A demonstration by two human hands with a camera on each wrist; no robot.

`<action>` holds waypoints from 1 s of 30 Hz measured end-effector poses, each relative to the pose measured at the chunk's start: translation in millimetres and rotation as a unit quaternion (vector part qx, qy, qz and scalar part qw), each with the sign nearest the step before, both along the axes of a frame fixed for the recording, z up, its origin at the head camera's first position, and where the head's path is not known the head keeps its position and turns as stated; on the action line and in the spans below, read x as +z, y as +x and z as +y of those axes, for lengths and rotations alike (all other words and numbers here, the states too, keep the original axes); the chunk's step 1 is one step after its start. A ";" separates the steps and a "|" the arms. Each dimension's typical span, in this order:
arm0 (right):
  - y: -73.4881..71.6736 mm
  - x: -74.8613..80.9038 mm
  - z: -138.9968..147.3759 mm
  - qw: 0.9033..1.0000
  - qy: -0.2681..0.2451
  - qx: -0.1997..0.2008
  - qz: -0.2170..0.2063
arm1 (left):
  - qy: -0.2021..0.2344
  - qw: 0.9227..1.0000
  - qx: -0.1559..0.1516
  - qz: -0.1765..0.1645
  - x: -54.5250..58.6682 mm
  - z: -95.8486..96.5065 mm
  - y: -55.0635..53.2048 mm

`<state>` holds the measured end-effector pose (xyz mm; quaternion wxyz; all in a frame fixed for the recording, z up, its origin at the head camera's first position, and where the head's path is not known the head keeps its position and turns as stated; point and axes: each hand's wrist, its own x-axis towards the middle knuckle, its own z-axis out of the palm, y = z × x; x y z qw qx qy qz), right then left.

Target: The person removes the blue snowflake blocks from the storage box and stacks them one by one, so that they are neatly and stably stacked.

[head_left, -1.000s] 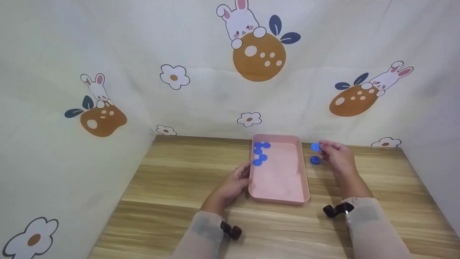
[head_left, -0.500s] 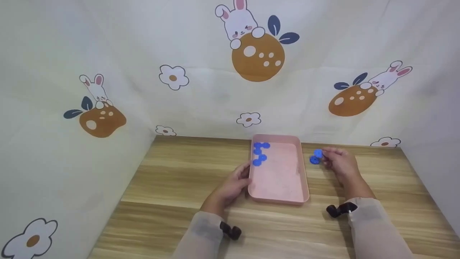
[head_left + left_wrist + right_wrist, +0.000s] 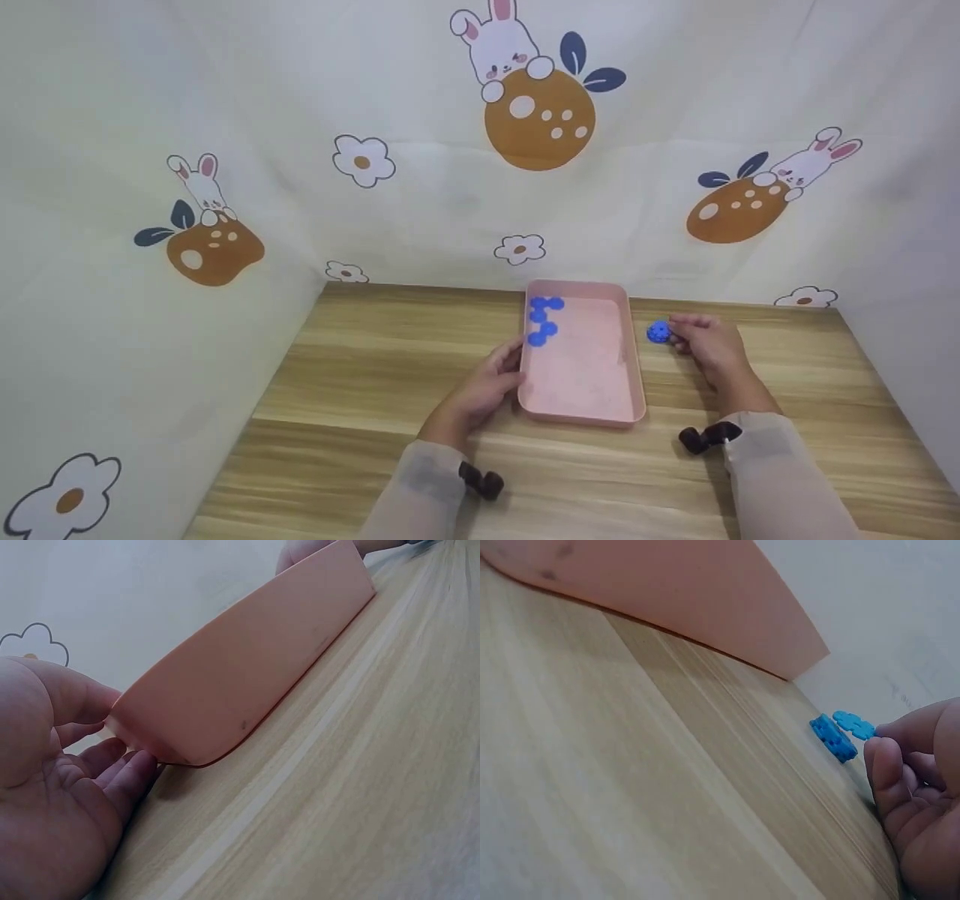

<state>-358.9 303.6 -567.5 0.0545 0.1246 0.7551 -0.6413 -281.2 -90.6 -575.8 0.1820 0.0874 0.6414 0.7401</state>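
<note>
Blue disc [image 3: 853, 724] Hovering Over a Blue Stack [image 3: 831, 739], Right Hand [image 3: 712, 346] Pinching Its Edge

The disc, notched around its rim, is occupying the space near the right side of the pink tray [image 3: 581, 375], outside its wall. In the head view it is overlapping the stack; in the right wrist view it is hanging just above it, and whether the two are touching cannot be told. One second earlier the disc was appearing beyond the stack, toward the patterned cloth [image 3: 435, 210], with a strip of table [image 3: 375, 360] showing between them; half a second earlier it was already covering the stack's far edge. The right hand is accordingly standing closer to the person's body than in the first frame, and its thumb and forefinger are keeping the same pinch on the disc's edge.

The left hand [image 3: 484, 386] is grasping the tray at its left side; the left wrist view is showing one digit at the rim and others curling at the lower edge. This hold is remaining unchanged across the frames, as are the tray's position and the cluster of discs [image 3: 538, 316] lying inside, along the far part of its left wall. The stack is resting on the table in the same place throughout.
</note>
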 end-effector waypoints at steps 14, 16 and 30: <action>2.6 0.3 -4.7 0.999 0.047 -0.013 0.008 | 0.000 1.000 -0.007 -0.012 0.1 -1.0 -0.2; 2.9 0.8 -5.5 0.998 0.057 -0.013 0.008 | -0.006 1.000 -0.005 -0.016 0.6 -1.0 -0.3; 3.9 0.6 -7.3 0.996 0.093 -0.009 0.008 | -0.013 1.000 -0.003 -0.018 2.2 -1.5 1.0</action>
